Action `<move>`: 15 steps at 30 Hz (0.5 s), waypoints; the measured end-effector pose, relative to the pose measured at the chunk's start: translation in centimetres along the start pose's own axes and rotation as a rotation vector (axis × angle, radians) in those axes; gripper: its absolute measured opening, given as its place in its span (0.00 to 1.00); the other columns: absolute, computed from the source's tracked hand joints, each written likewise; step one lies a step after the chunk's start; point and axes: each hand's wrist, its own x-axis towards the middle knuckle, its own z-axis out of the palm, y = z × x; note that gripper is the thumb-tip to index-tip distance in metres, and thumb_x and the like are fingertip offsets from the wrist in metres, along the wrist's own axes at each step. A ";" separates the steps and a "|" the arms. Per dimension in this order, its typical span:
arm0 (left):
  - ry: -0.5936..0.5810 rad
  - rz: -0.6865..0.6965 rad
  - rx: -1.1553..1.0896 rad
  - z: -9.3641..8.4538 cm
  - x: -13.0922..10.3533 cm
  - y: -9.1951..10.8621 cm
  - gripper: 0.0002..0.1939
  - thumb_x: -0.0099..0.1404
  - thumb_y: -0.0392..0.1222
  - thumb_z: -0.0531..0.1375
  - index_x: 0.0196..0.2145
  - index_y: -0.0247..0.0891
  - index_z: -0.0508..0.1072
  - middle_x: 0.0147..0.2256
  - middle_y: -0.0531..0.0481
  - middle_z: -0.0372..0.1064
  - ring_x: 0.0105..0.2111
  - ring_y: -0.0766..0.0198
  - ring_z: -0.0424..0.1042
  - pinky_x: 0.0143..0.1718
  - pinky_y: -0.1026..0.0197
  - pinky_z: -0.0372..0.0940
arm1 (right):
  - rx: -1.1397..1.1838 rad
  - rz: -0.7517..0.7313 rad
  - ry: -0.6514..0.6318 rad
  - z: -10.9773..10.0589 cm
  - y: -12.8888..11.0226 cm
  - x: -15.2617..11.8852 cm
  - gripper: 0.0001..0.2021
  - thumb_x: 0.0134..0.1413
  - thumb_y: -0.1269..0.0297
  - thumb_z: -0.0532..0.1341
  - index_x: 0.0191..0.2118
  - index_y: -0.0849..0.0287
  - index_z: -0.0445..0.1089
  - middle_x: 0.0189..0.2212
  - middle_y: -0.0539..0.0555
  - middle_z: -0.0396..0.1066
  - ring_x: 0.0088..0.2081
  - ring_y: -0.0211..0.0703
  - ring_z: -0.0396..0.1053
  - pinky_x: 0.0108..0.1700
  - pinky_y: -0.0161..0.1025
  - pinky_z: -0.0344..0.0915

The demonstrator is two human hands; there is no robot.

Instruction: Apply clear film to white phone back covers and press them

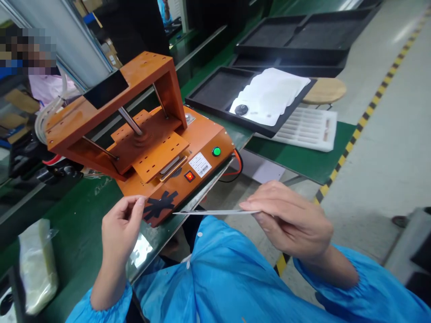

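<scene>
Probably light and stiff, the panel (pixel 215 212) sits edge-pinched in my right hand (pixel 292 218); my left hand (pixel 121 226) pinches nothing visible.

From the left hand (pixel 121 229), the orange press (pixel 158 134) blocks passage at 1 o'clock; the green bench (pixel 74 229) permits travel at 9 o'clock, bounded by the plastic bag (pixel 37 264) at 8 o'clock. From the right hand (pixel 292 220), the thin sheet (pixel 215 212) obstructs 9 o'clock and the black tray (pixel 215 92) 11 o'clock; 2 o'clock opens over floor (pixel 377 188).
</scene>
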 end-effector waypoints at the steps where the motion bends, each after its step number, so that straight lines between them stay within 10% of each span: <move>1: 0.024 0.006 -0.001 -0.1 -0.2 0.0 0.17 0.69 0.56 0.66 0.38 0.40 0.84 0.36 0.49 0.84 0.31 0.62 0.78 0.33 0.64 0.70 | 0.001 0.002 0.002 0.0 -0.1 0.0 0.15 0.60 0.79 0.64 0.48 0.57 0.81 0.32 0.53 0.82 0.30 0.42 0.78 0.33 0.42 0.73; 10: -0.003 0.000 -0.029 0.2 -0.6 0.0 0.16 0.68 0.54 0.65 0.37 0.39 0.84 0.33 0.47 0.81 0.29 0.63 0.74 0.29 0.64 0.66 | -0.043 -0.049 -0.030 -0.4 -0.5 0.0 0.16 0.63 0.79 0.64 0.51 0.56 0.80 0.34 0.53 0.82 0.32 0.44 0.79 0.33 0.44 0.73; 15: -0.065 -0.198 -0.483 1.9 2.0 1.0 0.20 0.60 0.55 0.70 0.43 0.37 0.81 0.30 0.51 0.74 0.22 0.71 0.62 0.20 0.69 0.55 | -0.096 -0.029 0.096 -0.8 -0.3 -1.1 0.21 0.61 0.80 0.67 0.55 0.52 0.81 0.39 0.53 0.83 0.35 0.48 0.80 0.35 0.48 0.75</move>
